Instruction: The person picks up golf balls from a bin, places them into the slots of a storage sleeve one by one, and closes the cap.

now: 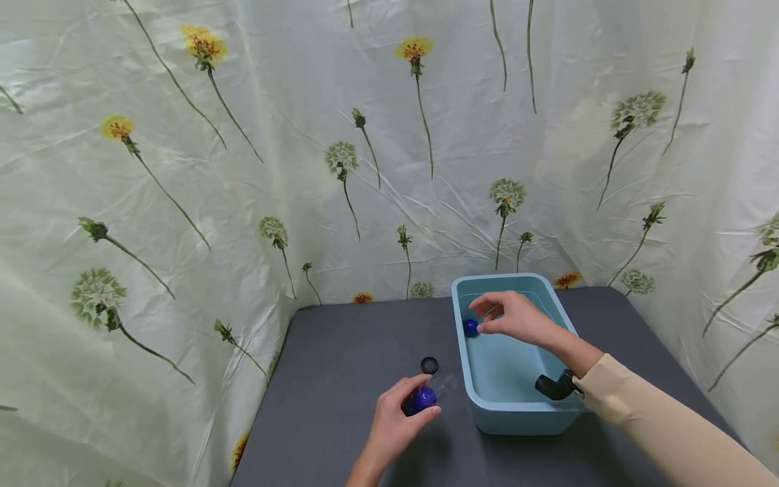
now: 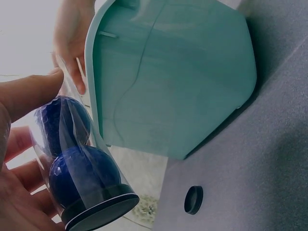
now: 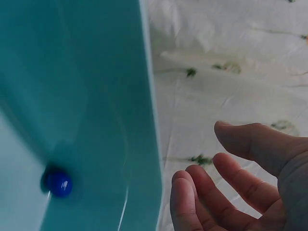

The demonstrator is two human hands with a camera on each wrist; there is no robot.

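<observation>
My left hand (image 1: 392, 414) grips a clear tube (image 2: 103, 161) between thumb and fingers. Inside it, in the left wrist view, sit two dark blue balls, an upper ball (image 2: 62, 120) and a lower ball (image 2: 86, 173), above a black end cap (image 2: 102, 211). My right hand (image 1: 514, 316) is over the light blue basin (image 1: 502, 368) with loosely bent fingers and nothing between them. A single blue ball (image 3: 58, 183) lies on the basin floor at its left wall, below the right fingertips.
A loose black cap (image 1: 429, 365) lies on the dark grey table (image 1: 353, 365), left of the basin and just beyond the left hand. A floral curtain (image 1: 292, 169) hangs behind the table. A black wrist device (image 1: 555, 387) overlaps the basin's near right side.
</observation>
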